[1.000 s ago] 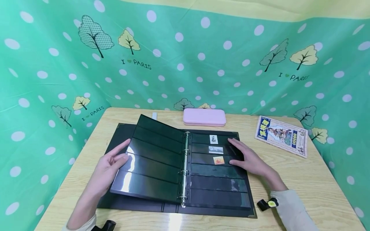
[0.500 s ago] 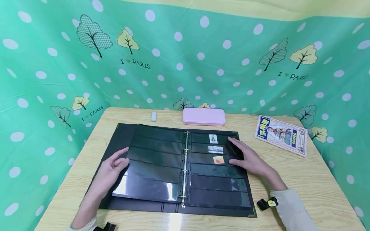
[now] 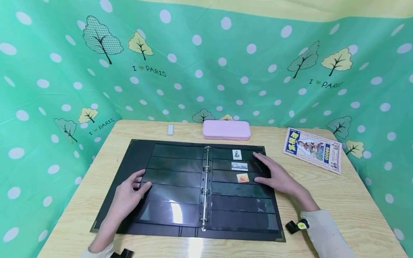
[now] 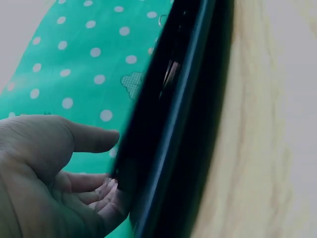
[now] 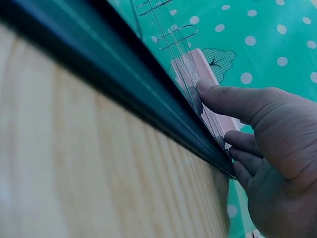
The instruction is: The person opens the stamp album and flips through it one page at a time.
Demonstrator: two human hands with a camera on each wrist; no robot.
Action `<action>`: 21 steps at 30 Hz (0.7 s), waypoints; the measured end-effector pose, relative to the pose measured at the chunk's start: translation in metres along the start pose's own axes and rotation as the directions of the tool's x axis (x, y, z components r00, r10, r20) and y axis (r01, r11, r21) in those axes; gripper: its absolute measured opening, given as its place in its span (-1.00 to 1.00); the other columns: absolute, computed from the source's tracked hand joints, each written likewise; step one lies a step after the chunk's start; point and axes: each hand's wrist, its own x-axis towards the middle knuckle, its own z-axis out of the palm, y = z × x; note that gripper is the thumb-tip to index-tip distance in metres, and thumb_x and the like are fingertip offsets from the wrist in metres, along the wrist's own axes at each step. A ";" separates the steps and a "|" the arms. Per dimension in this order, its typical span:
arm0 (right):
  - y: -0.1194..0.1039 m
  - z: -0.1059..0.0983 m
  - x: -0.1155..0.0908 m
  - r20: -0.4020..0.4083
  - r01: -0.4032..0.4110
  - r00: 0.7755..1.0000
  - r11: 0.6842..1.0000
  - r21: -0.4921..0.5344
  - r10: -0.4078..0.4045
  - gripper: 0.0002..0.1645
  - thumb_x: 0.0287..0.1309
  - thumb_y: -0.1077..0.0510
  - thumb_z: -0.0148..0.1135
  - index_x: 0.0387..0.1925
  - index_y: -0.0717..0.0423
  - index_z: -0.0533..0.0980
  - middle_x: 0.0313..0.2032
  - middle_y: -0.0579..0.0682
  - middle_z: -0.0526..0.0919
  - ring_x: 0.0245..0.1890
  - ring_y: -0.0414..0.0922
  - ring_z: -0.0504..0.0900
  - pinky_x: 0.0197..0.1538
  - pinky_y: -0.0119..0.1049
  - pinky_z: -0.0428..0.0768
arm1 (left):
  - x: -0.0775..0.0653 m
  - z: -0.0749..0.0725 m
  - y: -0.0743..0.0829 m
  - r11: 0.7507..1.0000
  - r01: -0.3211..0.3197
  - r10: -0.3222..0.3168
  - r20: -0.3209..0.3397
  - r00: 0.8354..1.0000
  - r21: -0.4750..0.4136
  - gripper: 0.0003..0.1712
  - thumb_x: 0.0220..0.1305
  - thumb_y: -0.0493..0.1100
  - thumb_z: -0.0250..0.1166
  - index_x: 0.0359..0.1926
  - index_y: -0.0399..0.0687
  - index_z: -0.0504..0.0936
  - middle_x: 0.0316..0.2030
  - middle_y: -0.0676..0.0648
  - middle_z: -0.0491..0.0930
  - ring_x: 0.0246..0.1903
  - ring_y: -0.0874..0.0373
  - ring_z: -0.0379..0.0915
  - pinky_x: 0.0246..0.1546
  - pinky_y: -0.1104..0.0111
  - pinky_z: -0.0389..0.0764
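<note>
A black ring-bound stamp album lies spread on the table. Its left page shows dark pocket strips and no stamps. On the right page sit a portrait stamp, a grey landscape stamp and an orange stamp. My left hand is at the left page's outer edge, fingers loosely bent; in the left wrist view the thumb stands apart from the page. My right hand rests along the right page's outer edge, thumb and forefinger spread over it. In the right wrist view its fingertips touch the edge.
Behind the album lie a pink case and a small white block. A booklet with an illustrated cover is at the back right of the wooden table. A green dotted curtain hangs around the back and sides.
The raised left page has come down flat onto the left cover. My left hand has followed it down, moving slightly toward me. My right hand has kept its place.
</note>
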 end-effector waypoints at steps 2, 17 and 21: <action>0.000 0.001 0.000 -0.001 0.001 1.000 1.000 0.002 -0.001 0.11 0.41 0.06 0.56 0.78 -0.01 0.15 0.70 0.37 0.15 0.66 0.45 0.14 0.54 0.52 0.27 | 0.000 0.001 0.000 1.000 -0.002 0.002 -0.021 1.000 0.005 -0.30 0.57 -0.08 0.44 0.54 -0.33 0.49 0.21 -0.46 0.68 0.13 -0.30 0.68 0.12 -0.17 0.69; -0.001 0.002 -0.001 -0.051 0.012 0.999 1.000 -0.008 -0.012 0.06 0.41 0.06 0.56 0.76 -0.03 0.22 0.67 0.38 0.20 0.64 0.47 0.17 0.52 0.54 0.27 | 0.002 0.008 -0.007 0.993 -0.112 0.114 -0.104 0.988 0.018 -0.44 0.45 -0.23 0.53 0.34 -0.46 0.65 0.03 -0.32 0.64 -0.10 -0.05 0.64 -0.18 0.47 0.66; 0.000 0.003 0.000 -0.082 0.019 0.996 1.000 -0.011 -0.020 -0.02 0.45 0.04 0.53 0.73 0.03 0.26 0.68 0.38 0.19 0.67 0.47 0.11 0.52 0.57 0.22 | 0.002 0.009 -0.009 0.995 -0.099 0.100 -0.084 0.991 0.019 -0.44 0.48 -0.20 0.52 0.34 -0.45 0.65 0.03 -0.31 0.62 -0.10 -0.04 0.61 -0.15 0.42 0.65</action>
